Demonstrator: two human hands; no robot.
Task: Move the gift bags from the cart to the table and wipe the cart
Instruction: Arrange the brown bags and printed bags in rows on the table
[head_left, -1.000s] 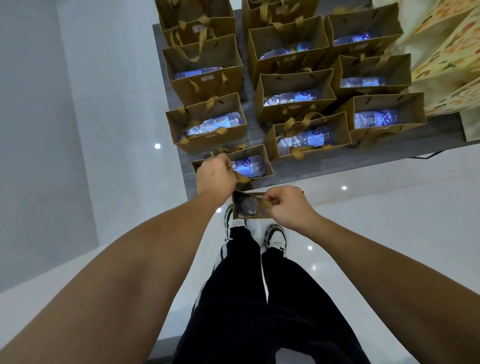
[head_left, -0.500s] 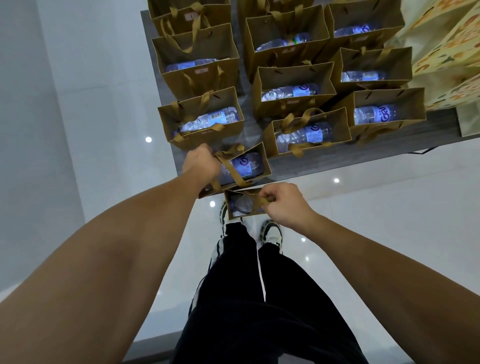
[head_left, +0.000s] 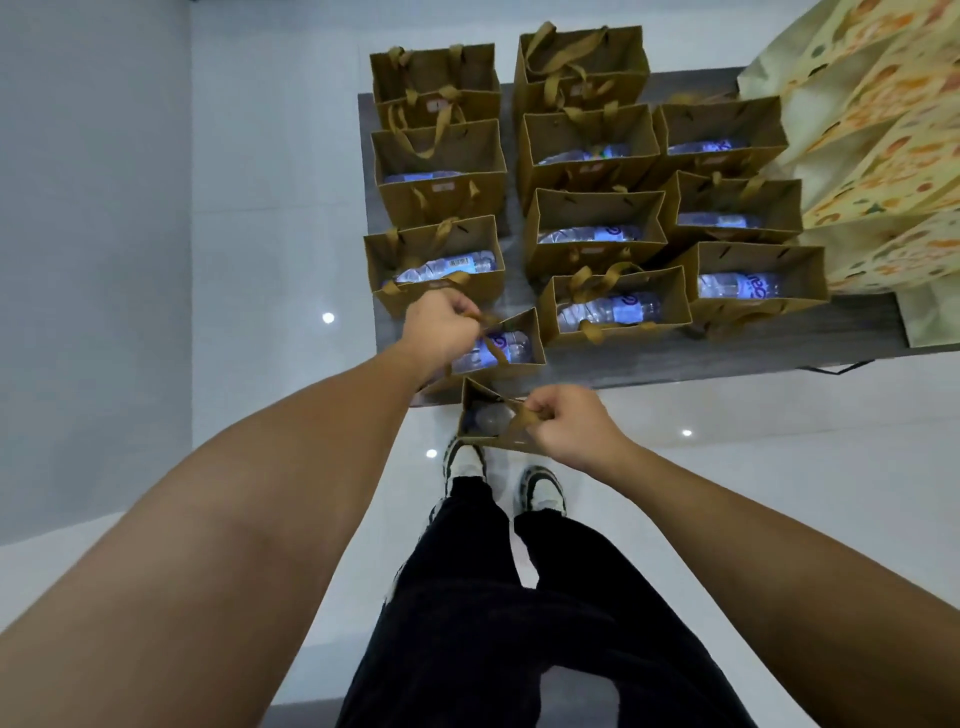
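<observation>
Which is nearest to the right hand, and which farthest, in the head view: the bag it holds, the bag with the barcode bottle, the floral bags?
1. Bag it holds, at the right hand.
2. Barcode-bottle bag, left column.
3. Floral bags, far right.

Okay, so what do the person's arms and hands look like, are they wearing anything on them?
Both forearms are bare as far as the view reaches: no sleeves show. The left hand and right hand have no gloves, and no watch, bracelet or ring is visible on the wrists or fingers.
</observation>
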